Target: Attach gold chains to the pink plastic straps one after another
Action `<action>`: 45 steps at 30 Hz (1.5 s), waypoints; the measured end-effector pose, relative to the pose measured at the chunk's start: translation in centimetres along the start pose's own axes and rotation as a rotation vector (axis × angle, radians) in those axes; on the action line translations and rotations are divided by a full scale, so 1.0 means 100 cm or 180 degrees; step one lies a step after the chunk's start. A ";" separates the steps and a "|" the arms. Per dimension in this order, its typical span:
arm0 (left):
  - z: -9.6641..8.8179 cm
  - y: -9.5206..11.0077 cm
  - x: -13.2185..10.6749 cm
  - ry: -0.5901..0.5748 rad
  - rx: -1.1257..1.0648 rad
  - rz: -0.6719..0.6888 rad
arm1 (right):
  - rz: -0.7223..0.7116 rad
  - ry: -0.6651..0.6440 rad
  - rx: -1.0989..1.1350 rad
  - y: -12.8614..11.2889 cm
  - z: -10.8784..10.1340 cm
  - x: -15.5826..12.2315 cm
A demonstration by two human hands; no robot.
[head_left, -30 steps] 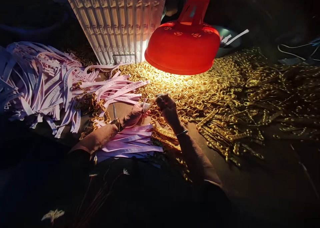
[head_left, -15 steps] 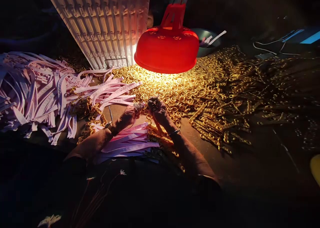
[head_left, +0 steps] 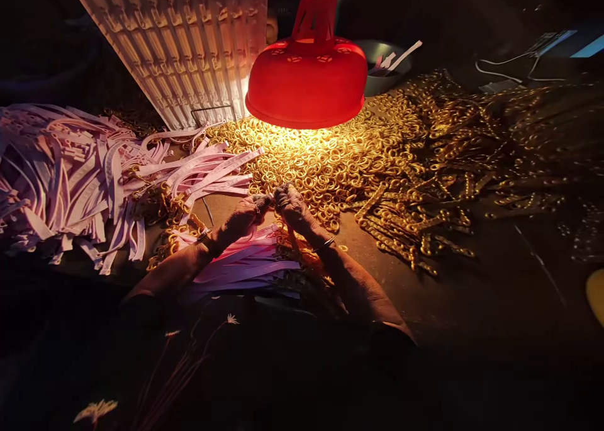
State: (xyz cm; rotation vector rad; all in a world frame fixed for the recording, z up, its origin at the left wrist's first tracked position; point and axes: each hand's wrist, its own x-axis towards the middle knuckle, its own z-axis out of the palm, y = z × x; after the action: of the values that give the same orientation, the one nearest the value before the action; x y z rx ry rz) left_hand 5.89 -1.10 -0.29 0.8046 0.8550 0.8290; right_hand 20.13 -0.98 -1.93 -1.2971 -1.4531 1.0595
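My left hand [head_left: 248,215] and my right hand [head_left: 293,207] meet under the red lamp, fingertips pinched close together on something small that I cannot make out. A heap of gold rings [head_left: 325,160] lies just beyond them. Pale pink strips [head_left: 245,264] lie fanned beneath my left forearm. Gold chain lengths [head_left: 302,251] run under my right wrist, which wears a thin bangle. My left wrist carries a watch.
A red lamp shade [head_left: 306,82] hangs low over the rings. A white ribbed panel [head_left: 189,41] stands behind. A big pile of pink strips [head_left: 61,173] fills the left. Gold chains [head_left: 453,167] spread to the right. A dark bowl [head_left: 382,72] sits at the back.
Both hands have drawn closer together and slightly toward me. The pale strip end seen between the fingers earlier no longer shows. The view has shifted right.
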 end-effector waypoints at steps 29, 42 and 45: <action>0.003 0.021 -0.101 -0.0878 0.1296 -0.0874 | -0.0428 -0.0981 -0.1554 -0.062 -0.013 -0.148; 0.013 0.011 -0.123 -0.0431 0.0745 -0.0876 | 0.0396 -0.1098 -0.0530 -0.066 -0.001 -0.147; 0.010 0.006 -0.120 -0.0558 0.0677 -0.1018 | 0.0443 -0.1229 -0.0516 -0.063 -0.001 -0.144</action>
State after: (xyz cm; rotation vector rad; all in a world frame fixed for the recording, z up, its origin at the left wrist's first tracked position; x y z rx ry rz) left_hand 1.70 -11.40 4.37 0.8838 0.8952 0.3841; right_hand 19.49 -15.82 3.09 -1.3749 -1.7852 1.3639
